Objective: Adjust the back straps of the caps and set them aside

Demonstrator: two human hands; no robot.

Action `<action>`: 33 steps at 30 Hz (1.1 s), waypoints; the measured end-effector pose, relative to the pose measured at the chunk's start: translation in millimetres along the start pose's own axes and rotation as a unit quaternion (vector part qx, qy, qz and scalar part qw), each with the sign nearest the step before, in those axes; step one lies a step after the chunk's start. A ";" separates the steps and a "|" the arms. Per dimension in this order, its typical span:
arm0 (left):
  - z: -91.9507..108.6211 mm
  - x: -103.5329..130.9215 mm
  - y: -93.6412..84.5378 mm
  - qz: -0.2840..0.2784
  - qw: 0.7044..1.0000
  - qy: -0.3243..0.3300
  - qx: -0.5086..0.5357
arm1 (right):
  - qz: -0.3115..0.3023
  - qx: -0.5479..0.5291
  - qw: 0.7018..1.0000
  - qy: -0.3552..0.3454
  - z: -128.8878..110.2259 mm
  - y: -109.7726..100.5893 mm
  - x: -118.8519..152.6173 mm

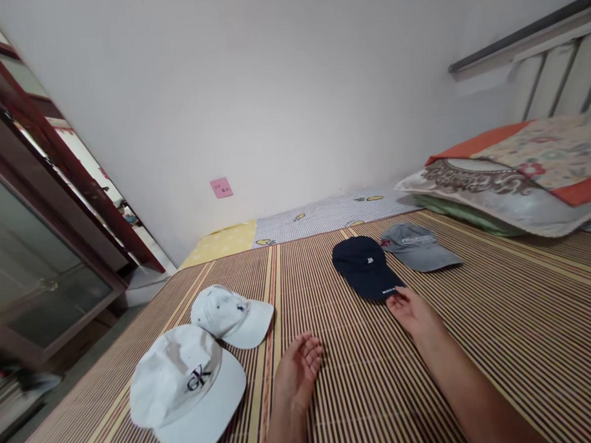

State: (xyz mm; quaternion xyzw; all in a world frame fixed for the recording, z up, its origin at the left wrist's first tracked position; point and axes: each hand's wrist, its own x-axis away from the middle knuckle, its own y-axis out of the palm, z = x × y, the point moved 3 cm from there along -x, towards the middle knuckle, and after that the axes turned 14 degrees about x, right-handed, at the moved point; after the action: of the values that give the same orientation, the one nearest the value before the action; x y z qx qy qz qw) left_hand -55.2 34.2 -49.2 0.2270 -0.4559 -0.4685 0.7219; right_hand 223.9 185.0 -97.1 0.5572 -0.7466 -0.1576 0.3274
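From my end I see a slatted mat spread wide — thin tan and dark stripes, crossed by a few yellow bands. Along its far edge show a checked cloth with pineapple prints and a yellow dotted cloth. On the mat's left side I have a large white cap lettered CK and a smaller white cap just beyond it; farther right lie a navy cap and a gray cap — side by side, crowns up.
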 end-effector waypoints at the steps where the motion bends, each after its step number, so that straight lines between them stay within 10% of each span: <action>1: -0.7 -0.3 0.5 -0.004 1.000 0.000 -0.001 | -0.018 -0.002 1.000 0.008 -1.5 4.9 5.1; 12: 13.3 14.0 22.6 -0.127 0.986 0.057 0.087 | -0.243 0.076 0.960 0.115 23.3 54.2 74.6; 19: 29.4 27.5 12.1 -0.014 0.979 0.151 0.134 | -0.259 0.148 0.950 0.093 37.1 60.8 81.5; 29: 11.8 51.9 36.0 -0.127 0.921 0.267 -0.253 | -0.102 0.243 0.953 -0.148 -24.4 84.6 106.7; 33: -0.2 53.9 37.3 -0.124 0.941 0.228 -0.217 | -0.130 0.395 0.812 -0.410 -72.3 110.4 184.2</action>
State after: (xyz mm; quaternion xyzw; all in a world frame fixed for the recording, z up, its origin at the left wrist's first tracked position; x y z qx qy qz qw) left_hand -29.7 3.6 2.9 0.2207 -0.1349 -0.5775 0.7743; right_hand 161.2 58.4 80.0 0.6140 -0.7304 -0.1043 -0.2804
